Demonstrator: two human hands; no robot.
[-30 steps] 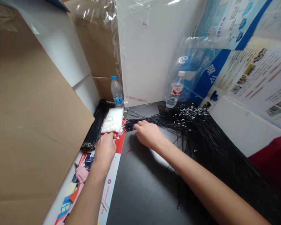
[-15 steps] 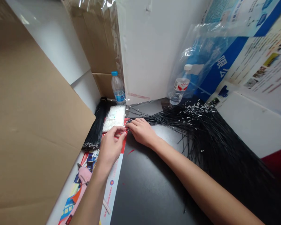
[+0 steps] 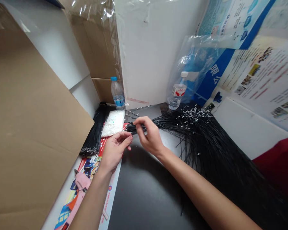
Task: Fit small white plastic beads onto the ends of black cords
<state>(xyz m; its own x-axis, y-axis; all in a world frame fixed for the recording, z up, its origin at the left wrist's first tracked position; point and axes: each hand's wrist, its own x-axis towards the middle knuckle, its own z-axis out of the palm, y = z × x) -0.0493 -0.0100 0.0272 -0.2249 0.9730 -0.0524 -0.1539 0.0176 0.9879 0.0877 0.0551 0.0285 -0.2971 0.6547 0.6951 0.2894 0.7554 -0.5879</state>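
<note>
My left hand [image 3: 116, 149] is closed in a pinch at the front corner of a clear bag of small white pieces [image 3: 113, 123]. Whatever lies between its thumb and forefinger is too small to make out. To its right, my right hand [image 3: 150, 135] is raised over a bundle of thin black strands [image 3: 166, 123], thumb and forefinger tips close together. I cannot make out what they hold. The strands run from beside the bag to a large black pile [image 3: 213, 150] with many small white tips [image 3: 196, 113].
A second black bundle [image 3: 92, 137] lies left of the bag. Two water bottles, one blue-capped [image 3: 117, 94] and one white-capped [image 3: 178, 94], stand at the back. A pink glue gun [image 3: 83, 182] rests on printed paper. A large cardboard sheet [image 3: 38, 127] blocks the left side.
My right hand has lifted off the strands and turned, its fingers moving from lying on the bundle to a raised pinch. My left hand stays near the bag. The view has shifted slightly.
</note>
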